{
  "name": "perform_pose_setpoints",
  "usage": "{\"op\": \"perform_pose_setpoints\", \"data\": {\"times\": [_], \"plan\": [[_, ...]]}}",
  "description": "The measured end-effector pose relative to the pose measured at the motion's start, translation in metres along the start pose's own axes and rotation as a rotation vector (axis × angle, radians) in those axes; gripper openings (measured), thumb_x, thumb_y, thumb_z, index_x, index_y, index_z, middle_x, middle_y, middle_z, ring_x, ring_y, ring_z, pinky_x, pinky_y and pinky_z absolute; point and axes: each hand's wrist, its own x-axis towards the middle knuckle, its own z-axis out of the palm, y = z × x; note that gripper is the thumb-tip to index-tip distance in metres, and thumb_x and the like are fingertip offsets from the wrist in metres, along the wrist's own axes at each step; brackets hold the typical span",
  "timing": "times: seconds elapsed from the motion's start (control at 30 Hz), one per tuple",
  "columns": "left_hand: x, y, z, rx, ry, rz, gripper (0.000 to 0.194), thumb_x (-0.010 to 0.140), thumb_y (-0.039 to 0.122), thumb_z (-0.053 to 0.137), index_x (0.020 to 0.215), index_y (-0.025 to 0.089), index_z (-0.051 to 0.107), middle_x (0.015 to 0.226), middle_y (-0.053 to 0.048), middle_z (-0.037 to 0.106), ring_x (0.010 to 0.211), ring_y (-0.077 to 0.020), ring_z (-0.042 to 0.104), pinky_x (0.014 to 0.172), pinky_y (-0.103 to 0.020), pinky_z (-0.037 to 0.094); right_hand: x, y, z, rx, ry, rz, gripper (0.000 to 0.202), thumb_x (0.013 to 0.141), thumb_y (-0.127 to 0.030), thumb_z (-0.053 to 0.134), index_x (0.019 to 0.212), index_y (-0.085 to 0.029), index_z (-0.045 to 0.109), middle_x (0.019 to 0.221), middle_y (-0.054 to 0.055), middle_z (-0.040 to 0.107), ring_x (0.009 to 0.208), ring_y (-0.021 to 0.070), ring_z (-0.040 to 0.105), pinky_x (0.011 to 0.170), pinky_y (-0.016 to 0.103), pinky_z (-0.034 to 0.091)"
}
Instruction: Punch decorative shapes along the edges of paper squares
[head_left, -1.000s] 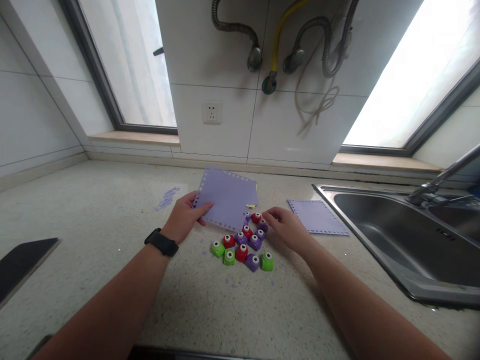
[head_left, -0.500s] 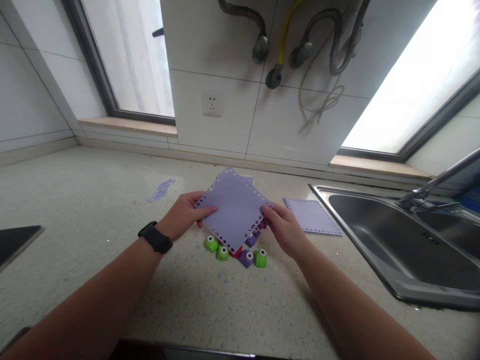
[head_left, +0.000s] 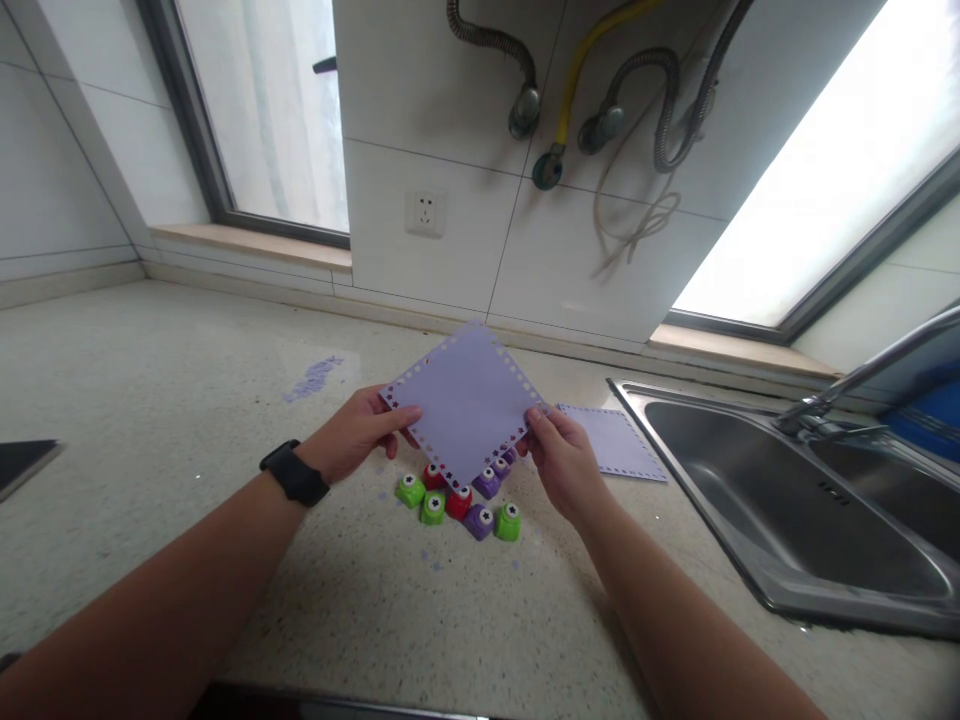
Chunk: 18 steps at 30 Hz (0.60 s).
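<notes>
A: Head view: we pinch the lilac sheet (head_left: 466, 400) at 9 with left hand (head_left: 351, 445), at 3 with right hand (head_left: 564, 465).

B: Held diamond-wise above the punches (head_left: 459, 497); both hands equally near.

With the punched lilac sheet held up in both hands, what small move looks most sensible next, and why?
Probably lay the lilac sheet flat beside the second sheet. Punched holes seem to run along all of its visible edges, as on that one. The left hand and right hand pinch opposite corners above the small punches, so neither hand is free for a punch.
</notes>
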Motion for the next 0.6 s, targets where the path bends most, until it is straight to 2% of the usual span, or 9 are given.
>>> {"op": "perform_pose_setpoints", "data": {"times": [0.1,0.3,0.47,0.6], "plan": [[-0.001,0.000,0.003,0.027,-0.071,-0.037,0.029,0.081,0.042,0.077,0.088,0.015,0.071,0.076,-0.008,0.074,0.059,-0.0156,0.064,0.044,-0.022,0.044,0.000,-0.001,0.001,0.023,0.005,-0.008,0.027,0.094,-0.043,0.065,0.077,-0.021,0.064,0.068,-0.002,0.056,0.063,0.0138,0.049,0.060,0.027,0.041],[-0.004,0.001,0.008,0.151,-0.205,-0.105,0.034,0.085,0.045,0.072,0.073,0.013,0.069,0.058,-0.006,0.069,0.044,-0.0100,0.052,0.044,-0.021,0.038,-0.001,0.000,0.003,0.018,0.004,-0.010,0.029,0.093,-0.043,0.066,0.077,-0.020,0.065,0.067,-0.002,0.056,0.061,0.0128,0.049,0.059,0.026,0.040],[-0.007,0.005,0.011,0.257,-0.253,-0.115,0.039,0.086,0.046,0.070,0.064,0.014,0.067,0.052,-0.002,0.063,0.045,-0.0087,0.046,0.046,-0.021,0.032,-0.002,0.002,0.004,-0.016,0.003,-0.015,0.030,0.094,-0.045,0.064,0.077,-0.020,0.065,0.066,-0.003,0.056,0.061,0.0131,0.049,0.059,0.027,0.040],[-0.010,0.012,0.013,0.391,-0.254,-0.111,0.045,0.087,0.048,0.067,0.056,0.017,0.063,0.051,0.000,0.059,0.048,-0.0111,0.047,0.051,-0.024,0.034,-0.002,0.002,0.003,-0.059,-0.002,-0.024,0.030,0.095,-0.045,0.063,0.078,-0.020,0.065,0.066,-0.002,0.057,0.061,0.0134,0.050,0.061,0.028,0.040]]}}
